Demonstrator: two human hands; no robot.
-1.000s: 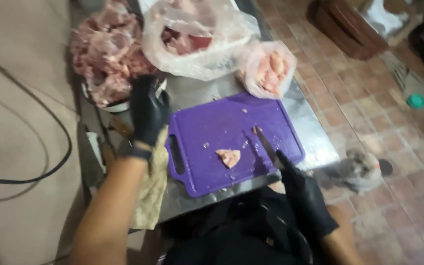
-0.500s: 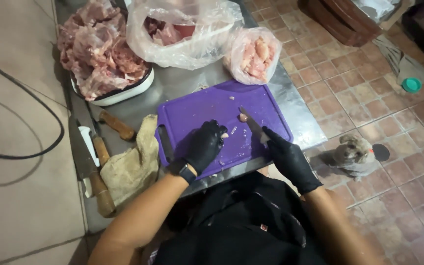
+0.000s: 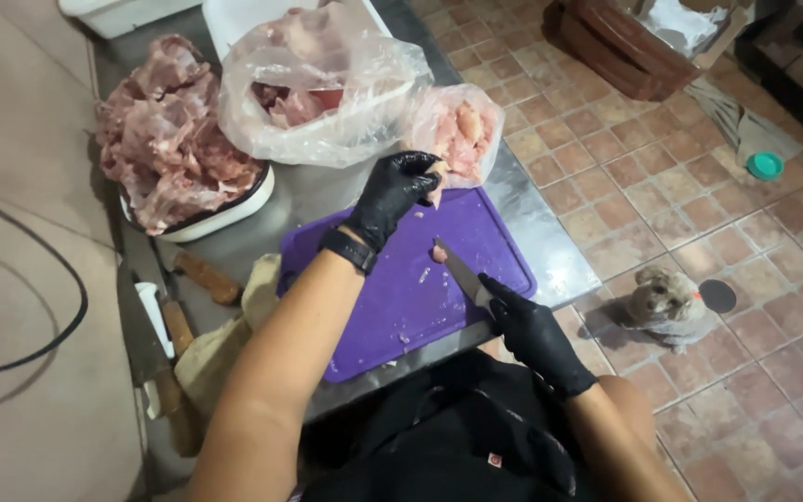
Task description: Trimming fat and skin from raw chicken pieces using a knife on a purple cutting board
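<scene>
Nearest the body, the right hand (image 3: 533, 336), in a black glove, has its fingers wrapped tight around the handle of a steel-bladed kitchen knife (image 3: 462, 273), whose tip rests by a small pink scrap of raw meat (image 3: 439, 252) on the purple plastic cutting board (image 3: 401, 307). Farther out, the gloved left hand (image 3: 394, 191) pinches a pale piece of raw chicken (image 3: 436, 182) between closed fingertips at the board's far edge, just beside the small clear plastic bag of cut chicken (image 3: 462, 130). The piece looks soft, light and slippery, so a firm pinch across its thickest part should suit it best. Left of the board lie a beige cloth (image 3: 225, 339) and two wooden-handled knives (image 3: 178, 325). Beyond stand one white tray heaped with raw bony trimmings (image 3: 174, 153) and one larger clear bag of meat (image 3: 313, 88). One small dog (image 3: 666, 302) sits on the tiled floor.
</scene>
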